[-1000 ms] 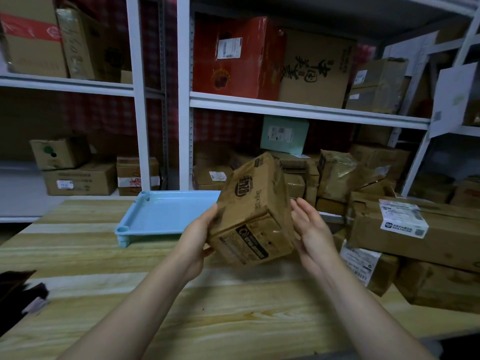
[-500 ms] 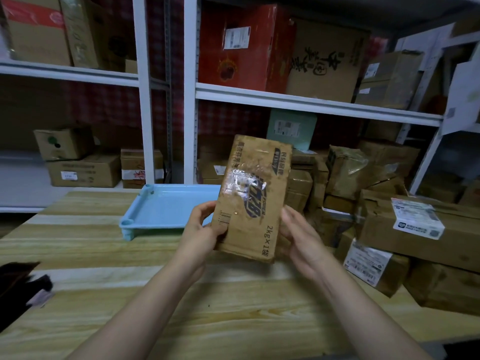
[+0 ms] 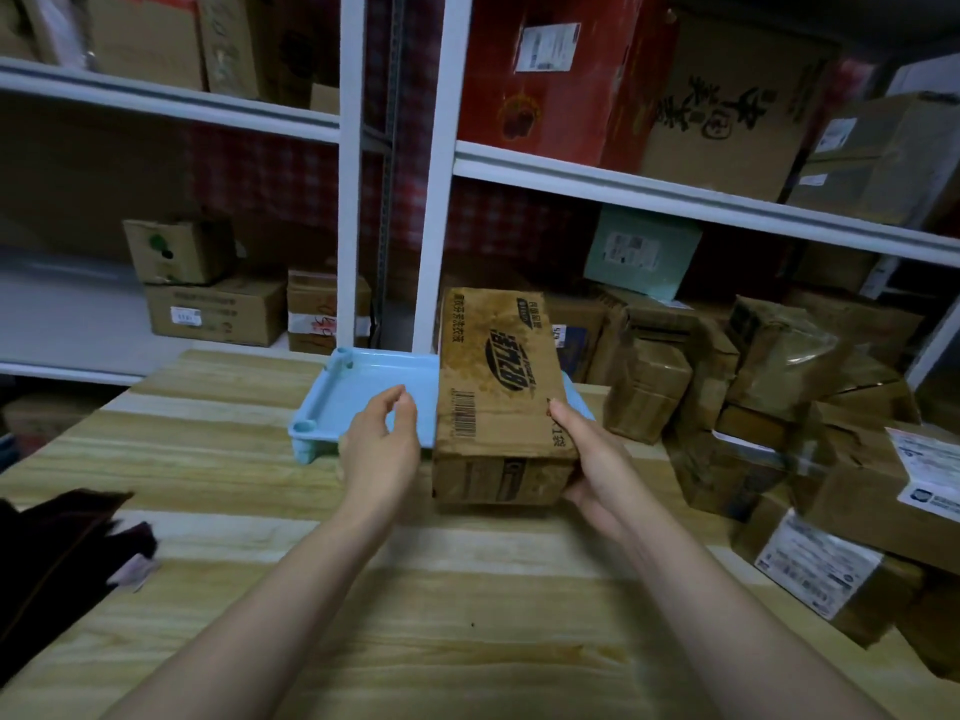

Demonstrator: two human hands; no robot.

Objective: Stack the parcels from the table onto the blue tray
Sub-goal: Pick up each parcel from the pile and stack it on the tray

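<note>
A brown cardboard parcel (image 3: 498, 392) with black printing lies lengthwise, its far end over the right part of the blue tray (image 3: 358, 392), its near end past the tray's front edge. My right hand (image 3: 587, 459) holds the parcel's near right corner, thumb on its side and fingers under it. My left hand (image 3: 382, 444) hovers just left of the parcel with loosely curved fingers, not touching it. The tray sits on the wooden table (image 3: 311, 589) and its left half is bare.
A heap of brown parcels (image 3: 779, 407) fills the table's right side, some with white labels (image 3: 815, 563). White shelving (image 3: 431, 174) with more boxes stands behind the table. A dark cloth (image 3: 62, 543) lies at the left edge.
The parcel was turned from upright to lying flat and moved forward and down onto the tray's right side. My left hand let go of it.
</note>
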